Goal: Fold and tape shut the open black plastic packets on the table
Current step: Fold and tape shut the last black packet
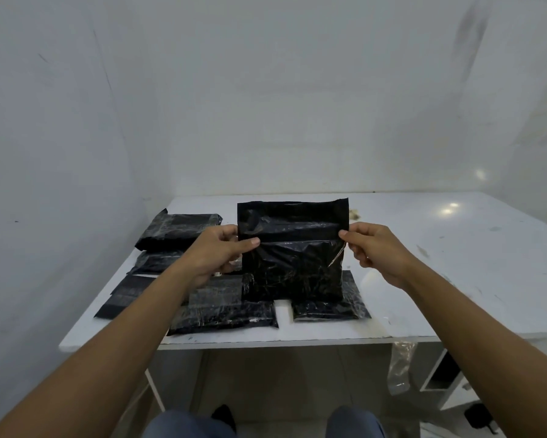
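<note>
A black plastic packet stands upright above the white table, its top flap straight up. My left hand pinches its left edge. My right hand pinches its right edge at the same height, where a thin clear strip hangs down. Several other black packets lie flat on the table: a pile at the back left, one near the front edge and one at the front right, partly hidden behind the held packet.
Grey walls close in the table at the back and left. A small pale scrap lies behind the held packet. A clear plastic bag hangs under the table's front edge at the right. My knees show at the bottom.
</note>
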